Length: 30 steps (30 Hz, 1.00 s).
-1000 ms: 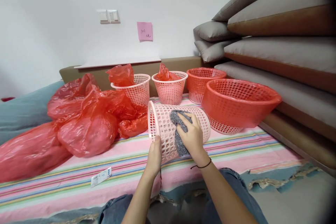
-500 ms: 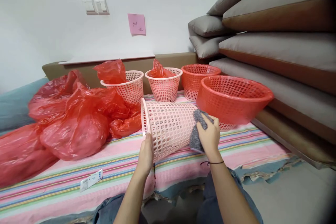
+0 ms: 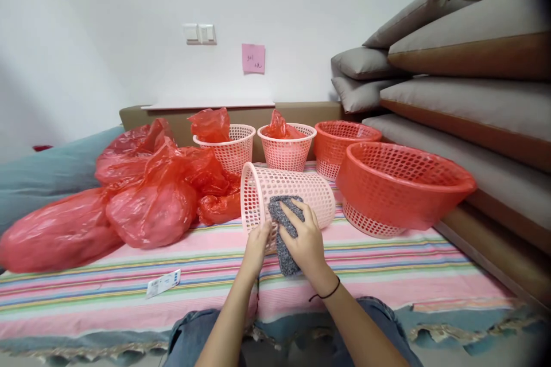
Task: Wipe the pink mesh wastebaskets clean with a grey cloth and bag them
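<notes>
Head view: pink perforated plastic basket (image 3: pixel 315 190) lies on its side on the striped cloth (image 3: pixel 206 252), left hand (image 3: pixel 255 246) gripping near its rim, underside fingers hidden, right hand's (image 3: pixel 305 242) spread fingers pressing a grey cloth (image 3: pixel 287 253) to its wall. Wiping appears underway, extent covered unclear; this basket has no liner, whereas two baskets behind, (image 3: pixel 407 186) and (image 3: pixel 342 139), have red bags over their rims.

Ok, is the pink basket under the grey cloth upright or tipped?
Tipped on its side: the pink plastic basket has its open rim facing left, its narrower end right.
</notes>
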Each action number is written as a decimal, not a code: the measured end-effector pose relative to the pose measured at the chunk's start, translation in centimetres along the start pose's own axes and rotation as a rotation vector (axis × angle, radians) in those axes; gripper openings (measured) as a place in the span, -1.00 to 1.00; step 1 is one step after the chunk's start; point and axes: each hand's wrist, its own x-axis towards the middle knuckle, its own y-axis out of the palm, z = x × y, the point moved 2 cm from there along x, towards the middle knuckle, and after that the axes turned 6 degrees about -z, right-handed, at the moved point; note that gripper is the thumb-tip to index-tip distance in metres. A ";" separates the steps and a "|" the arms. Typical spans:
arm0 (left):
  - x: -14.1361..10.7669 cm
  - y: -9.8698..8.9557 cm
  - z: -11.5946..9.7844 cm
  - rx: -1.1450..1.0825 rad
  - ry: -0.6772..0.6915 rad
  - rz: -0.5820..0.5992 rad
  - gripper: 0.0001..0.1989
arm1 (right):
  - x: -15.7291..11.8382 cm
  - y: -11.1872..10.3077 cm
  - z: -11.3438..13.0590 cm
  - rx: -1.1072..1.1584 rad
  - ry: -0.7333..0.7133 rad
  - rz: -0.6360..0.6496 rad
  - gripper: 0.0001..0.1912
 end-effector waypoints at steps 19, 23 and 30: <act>-2.9 -3.7 -2.6 -0.036 0.011 0.110 -0.38 | 3.1 -9.0 -6.2 0.441 0.382 -0.412 -0.52; -3.7 -3.4 -2.9 -0.020 -0.032 0.131 -0.39 | 3.7 -7.5 -2.8 0.242 0.145 -0.164 -0.57; -3.7 -3.4 -1.6 -0.005 0.004 0.138 -0.46 | 3.3 -4.6 -0.1 -0.115 0.012 0.103 -0.53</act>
